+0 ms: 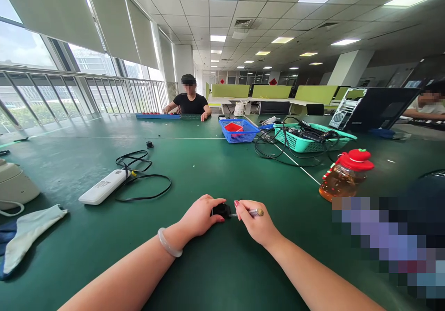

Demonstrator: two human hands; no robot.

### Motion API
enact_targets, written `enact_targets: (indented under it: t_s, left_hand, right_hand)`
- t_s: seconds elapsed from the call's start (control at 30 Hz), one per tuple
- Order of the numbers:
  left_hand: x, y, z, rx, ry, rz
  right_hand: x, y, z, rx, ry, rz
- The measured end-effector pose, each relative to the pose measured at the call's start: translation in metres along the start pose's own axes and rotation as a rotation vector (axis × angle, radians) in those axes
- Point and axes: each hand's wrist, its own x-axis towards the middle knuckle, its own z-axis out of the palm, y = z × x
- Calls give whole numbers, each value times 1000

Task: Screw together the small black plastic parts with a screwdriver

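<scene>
My left hand [199, 214] is closed around a small black object [225, 211], holding it against the green table [194, 274]; its exact kind I cannot make out. A pale bracelet [169, 243] circles the left wrist. In my right hand [259, 223] is a slim screwdriver [257, 212] with a thin metal shaft and a brownish handle end. The shaft points left, and its tip meets the right side of the black object. My right fingers are pinched around the handle and partly cover it.
Left lie a white power strip [104, 187] with black cord and a cloth [33, 237]. A red-lidded jar [342, 181] stands right. Farther back are a blue basket [239, 137], a green basket [295, 144] of cables and a black monitor [378, 107]. A person [191, 100] sits opposite.
</scene>
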Motion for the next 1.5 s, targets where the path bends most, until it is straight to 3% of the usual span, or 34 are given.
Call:
enact_targets:
  t_s: [0.2, 0.4, 0.6, 0.93, 1.1, 1.27, 1.4, 1.5]
  left_hand:
    - [-1, 1, 0, -19, -22, 57]
    - [-3, 4, 3, -18, -22, 158]
    - [-5, 9, -2, -9, -27, 126]
    - [-3, 2, 3, 4, -24, 153]
    - [-4, 4, 2, -1, -19, 180]
    - [-7, 14, -5, 1, -21, 141]
    - [-7, 15, -7, 9, -38, 132]
    - [-6, 13, -5, 6, -34, 159]
  right_hand:
    - [-4, -7, 2, -123, 3, -239]
    - [-5, -10, 11, -162, -163, -332]
    - [-8, -13, 6, -188, -60, -370]
    - [-11, -19, 10, -271, -25, -469]
    - [-9, -17, 16, -241, -3, -344]
    - [-6, -12, 4, -66, -46, -205]
    - [-4, -11, -10, 4, 86, -192]
    - [-2, -9, -13, -31, 98, -143]
